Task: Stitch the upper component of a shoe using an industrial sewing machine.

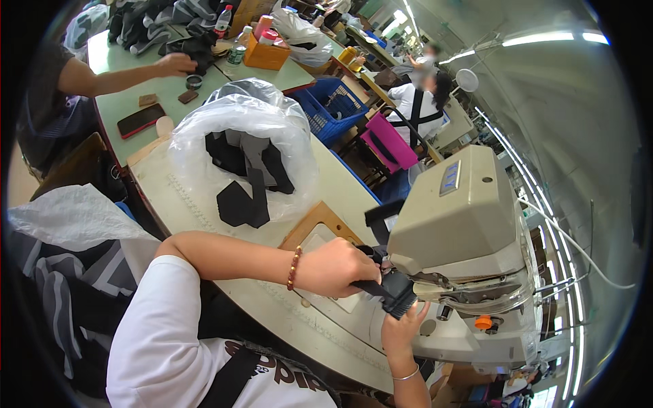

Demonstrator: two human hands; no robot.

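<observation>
My left hand (337, 267) is closed in a fist on a black fabric strap (371, 288), its arm crossing the worktable. At the strap's far end is a black piece with a ribbed, comb-like edge (399, 299), beside the working end of a beige industrial sewing machine (452, 211). From below, my right hand (401, 332) grips that ribbed piece; one finger stands out to the side and the other fingertips are partly hidden behind it. Left of the machine, a clear plastic bag (197, 129) holds black and grey fabric pieces (235, 204), some spilling over its rim.
A wooden-edged board (320, 221) lies beside the machine. Dark and grey fabric (75, 292) is heaped at left. Across the green table, a co-worker's hand (175, 64) reaches near dark cloth; a phone (141, 121) and an orange box (266, 53) lie there. A blue crate (330, 109) stands behind.
</observation>
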